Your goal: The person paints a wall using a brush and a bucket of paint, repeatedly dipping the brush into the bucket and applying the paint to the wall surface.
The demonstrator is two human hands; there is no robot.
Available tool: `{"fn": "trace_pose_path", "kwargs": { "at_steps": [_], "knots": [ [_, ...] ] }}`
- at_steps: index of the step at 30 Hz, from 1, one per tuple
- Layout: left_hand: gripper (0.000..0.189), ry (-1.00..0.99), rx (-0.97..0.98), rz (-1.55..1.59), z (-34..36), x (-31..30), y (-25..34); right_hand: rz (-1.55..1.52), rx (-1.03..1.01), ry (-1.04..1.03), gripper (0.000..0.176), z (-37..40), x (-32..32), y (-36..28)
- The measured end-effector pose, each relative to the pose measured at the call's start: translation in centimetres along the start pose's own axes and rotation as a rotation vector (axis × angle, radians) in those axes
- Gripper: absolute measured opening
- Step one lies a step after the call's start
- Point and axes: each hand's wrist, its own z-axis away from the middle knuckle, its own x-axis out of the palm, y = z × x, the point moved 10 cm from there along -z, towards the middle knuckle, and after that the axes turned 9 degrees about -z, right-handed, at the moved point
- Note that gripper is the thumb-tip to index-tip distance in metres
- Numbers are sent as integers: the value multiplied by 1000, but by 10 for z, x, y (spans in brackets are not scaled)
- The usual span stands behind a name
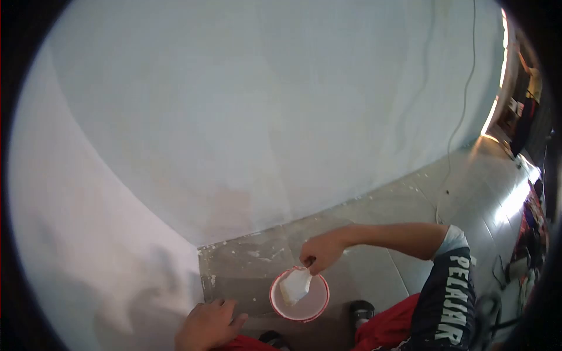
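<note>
My right hand (324, 251) is closed around the handle of a wide, flat paintbrush (297, 286) with a white body and cream-coloured bristles. The brush slants down into the mouth of a red-rimmed bucket (304, 320), its bristle end low inside. Whitish paint (316, 301) shows in the bucket, partly behind the brush. To the left of the bucket, my left hand (208, 324) rests by my red-clad knee with fingers apart and nothing in them.
A pale blue wall (246, 117) stands ahead, meeting a white wall (117, 234) on the left. White specks mark the grey tiled floor (374, 275). A cable (466, 88) hangs down the wall onto the floor. At far right are another person (531, 88) and assorted items (530, 234).
</note>
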Motion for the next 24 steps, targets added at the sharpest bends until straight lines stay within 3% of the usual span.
{"fn": "trace_pose_path", "kwargs": {
  "at_steps": [3,11,15,18,21,23,24],
  "knots": [
    [52,108,101,-18,-11,-2,13,72,-55,19,27,2,3,3],
    [52,15,209,-42,-42,7,47,43,-78,227,37,48,-29,9],
    [52,-22,203,-43,-52,6,49,-160,-91,587,39,125,-106,-17],
    [53,-1,259,-23,-55,3,54,-237,-57,1097,28,230,-172,-68],
    [53,-112,240,-29,-58,8,54,64,-231,1585,23,313,-210,-140],
    [50,32,300,-27,-65,8,54,512,-342,1842,21,350,-230,-187],
    [50,22,307,-22,-63,4,57,584,-352,1905,23,359,-235,-209]
  ]
}}
